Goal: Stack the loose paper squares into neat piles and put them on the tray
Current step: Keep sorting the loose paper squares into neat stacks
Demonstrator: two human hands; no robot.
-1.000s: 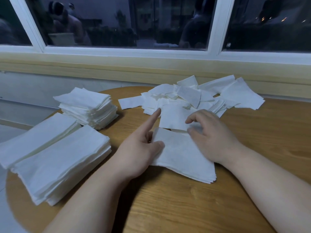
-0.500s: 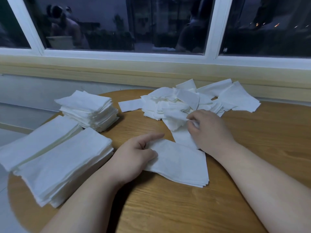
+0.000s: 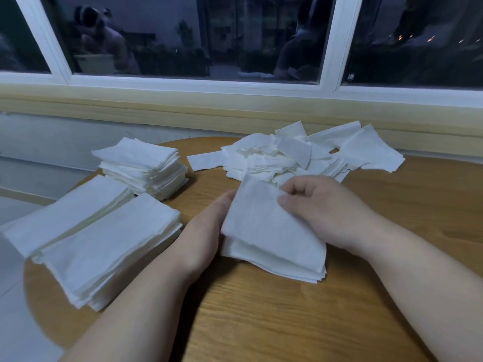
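Both hands [image 3: 264,220] now gripping the small pile [image 3: 271,239], its far edge lifted

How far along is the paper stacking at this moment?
Done: three neat stacks sit on the table's left, one further back and two nearer. In hand: the left hand steadies a fourth pile while the right hand lays a sheet on it. Left: the loose heap by the window, and no tray is visible.
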